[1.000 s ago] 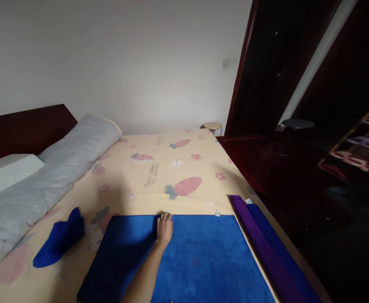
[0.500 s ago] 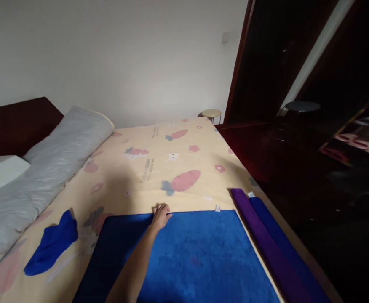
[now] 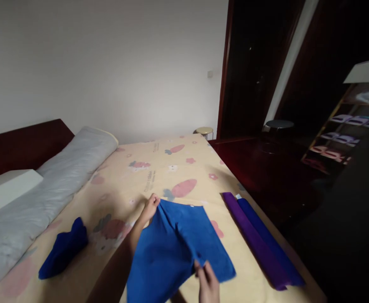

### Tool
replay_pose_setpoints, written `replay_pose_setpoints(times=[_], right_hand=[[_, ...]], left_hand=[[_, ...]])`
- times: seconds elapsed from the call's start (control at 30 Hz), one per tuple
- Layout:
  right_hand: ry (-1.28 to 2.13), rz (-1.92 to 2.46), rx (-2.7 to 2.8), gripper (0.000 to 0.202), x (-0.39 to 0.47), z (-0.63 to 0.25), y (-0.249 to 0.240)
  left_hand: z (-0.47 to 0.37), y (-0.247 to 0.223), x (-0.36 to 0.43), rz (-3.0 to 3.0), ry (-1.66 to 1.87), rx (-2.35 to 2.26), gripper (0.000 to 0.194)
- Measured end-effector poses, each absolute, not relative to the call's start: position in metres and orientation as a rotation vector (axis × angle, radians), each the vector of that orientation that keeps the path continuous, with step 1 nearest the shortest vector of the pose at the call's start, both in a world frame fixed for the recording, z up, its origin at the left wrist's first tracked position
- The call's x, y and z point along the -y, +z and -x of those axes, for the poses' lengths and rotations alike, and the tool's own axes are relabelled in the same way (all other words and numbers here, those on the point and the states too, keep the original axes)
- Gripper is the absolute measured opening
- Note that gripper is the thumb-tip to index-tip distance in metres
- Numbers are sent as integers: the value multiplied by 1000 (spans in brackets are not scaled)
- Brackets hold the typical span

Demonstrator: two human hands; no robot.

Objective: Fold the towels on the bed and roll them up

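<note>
A blue cloth [image 3: 168, 248] hangs lifted and creased over the patterned bed sheet [image 3: 159, 185]. My left hand [image 3: 151, 207] is closed on its far left edge. Nearer to me and to the right, my right hand [image 3: 207, 280] pinches the cloth by its near edge; those fingertips are slightly blurred. The cloth's right part spreads out beyond my right hand, and a small white tag shows on its far edge.
A crumpled dark blue cloth [image 3: 65, 249] lies at the left. Folded purple [image 3: 254, 237] and blue [image 3: 271, 242] cloths lie along the bed's right edge. Beyond are a grey pillow [image 3: 77, 158], a white box-like object [image 3: 10, 189], stools and a shoe rack.
The blue cloth lay flat under my left hand; now it is raised and bunched between both hands. My right hand has come into view. The view has tilted up.
</note>
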State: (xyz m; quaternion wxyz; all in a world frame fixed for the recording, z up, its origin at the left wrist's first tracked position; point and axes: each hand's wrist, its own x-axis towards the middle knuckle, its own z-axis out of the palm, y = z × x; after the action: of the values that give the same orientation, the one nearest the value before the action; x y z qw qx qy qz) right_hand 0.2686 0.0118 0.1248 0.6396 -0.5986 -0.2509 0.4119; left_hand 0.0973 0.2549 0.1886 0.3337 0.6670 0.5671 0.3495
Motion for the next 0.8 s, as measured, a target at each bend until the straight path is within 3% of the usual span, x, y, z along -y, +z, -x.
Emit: replay_pose_setpoints(times=[0.2,0.37,0.8], right_hand=[[619,1189,723,43,-67,-342,248],[561,1176,783,54,-100,-371,311],[631,955,1295,61,-68,-393,448]], left_hand=[[-51,285,-208,-1435,1224,-1253,41],[-43,334,-160,-1264,1415,-1177,47],[-29,467,-84,-1252,1685,-1147,34]])
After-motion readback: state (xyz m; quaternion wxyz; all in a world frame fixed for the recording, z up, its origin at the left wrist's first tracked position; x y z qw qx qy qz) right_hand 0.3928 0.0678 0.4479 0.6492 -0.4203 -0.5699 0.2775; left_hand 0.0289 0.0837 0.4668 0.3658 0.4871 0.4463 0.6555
